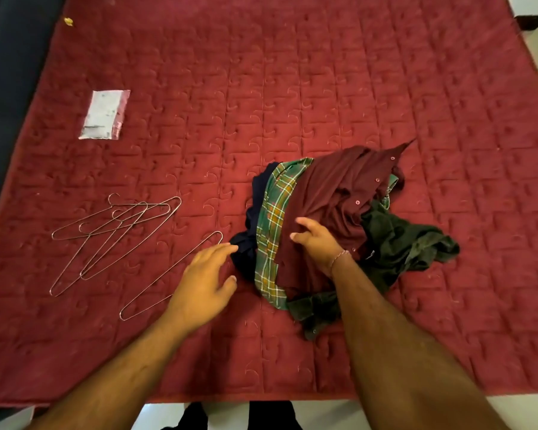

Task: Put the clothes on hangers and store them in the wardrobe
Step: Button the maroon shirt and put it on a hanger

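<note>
The person leans over a red quilted mattress (323, 72) with both bare arms stretched out. The right hand (315, 240) lies on top of a heap of clothes, its fingers bent down into the maroon shirt (339, 187) and pinching a fold of it; a thin bracelet (340, 255) circles that wrist. The maroon shirt is the top layer, its row of small buttons running away from the hand toward the far side of the bed. Just beyond the thumb side of that hand a green checked shirt (274, 218) peeks out from beneath the maroon one, and past that again lies a dark navy garment (252, 212) at the pile's edge. On the other side of the gripping hand, and under the forearm, a dark green garment (407, 240) spills out crumpled toward the near edge of the bed.

The left hand (207, 277) is spread flat with loose, straight fingers, holding nothing; its fingertips reach to the navy cloth, though whether they actually touch it I cannot tell. Close beside that hand's outer edge lies a single wire hanger (168, 277), and further out from it a loose bunch of wire hangers (112, 234) lies overlapped on the mattress. Well beyond those, far from both hands, sits a small plastic packet (105, 114). No garment is on a hanger yet.
</note>
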Demonstrator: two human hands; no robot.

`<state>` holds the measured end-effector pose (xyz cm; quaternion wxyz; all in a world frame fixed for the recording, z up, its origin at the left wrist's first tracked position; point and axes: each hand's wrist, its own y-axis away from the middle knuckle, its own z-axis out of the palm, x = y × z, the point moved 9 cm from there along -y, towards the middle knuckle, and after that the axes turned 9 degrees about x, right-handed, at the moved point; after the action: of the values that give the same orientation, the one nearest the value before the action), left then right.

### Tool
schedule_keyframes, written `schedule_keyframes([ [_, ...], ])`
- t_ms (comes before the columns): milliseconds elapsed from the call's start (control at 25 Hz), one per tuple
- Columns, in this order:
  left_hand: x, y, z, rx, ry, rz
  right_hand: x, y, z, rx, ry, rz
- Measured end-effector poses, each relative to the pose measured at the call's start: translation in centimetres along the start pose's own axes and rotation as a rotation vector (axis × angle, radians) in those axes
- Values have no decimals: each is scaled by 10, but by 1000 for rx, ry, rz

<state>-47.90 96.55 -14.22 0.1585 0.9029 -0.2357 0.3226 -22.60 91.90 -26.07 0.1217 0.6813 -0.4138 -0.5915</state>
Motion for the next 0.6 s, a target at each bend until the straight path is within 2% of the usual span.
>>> schedule_keyframes([
  [40,-12,-4,-3,43,207,-202,-15,20,24,-137,-138,-33],
  [80,-27,-4,-1,86,491,-479,-34,50,50,-289,-218,-64],
  [120,-34,-1,7,87,771,-747,-53,83,76,-451,-303,-93],
  [160,-34,2,18,45,980,-926,-67,118,97,-594,-329,-108],
  [200,-31,1,24,-27,1064,-982,-74,144,113,-701,-331,-141],
  [240,-29,-2,29,-99,1060,-974,-77,162,122,-726,-307,-173],
  [280,-26,-7,28,-148,994,-915,-77,168,122,-664,-327,-165],
  [320,-19,-11,26,-174,931,-844,-74,166,114,-504,-357,-118],
  [440,6,-18,10,-282,866,-625,-35,151,56,196,-523,126],
  [480,14,-18,-6,-307,862,-533,-26,154,46,325,-626,212],
  [560,24,-7,-39,-401,821,-361,-31,155,54,316,-896,293],
  [600,21,4,-53,-477,787,-284,-47,154,59,293,-990,263],
])
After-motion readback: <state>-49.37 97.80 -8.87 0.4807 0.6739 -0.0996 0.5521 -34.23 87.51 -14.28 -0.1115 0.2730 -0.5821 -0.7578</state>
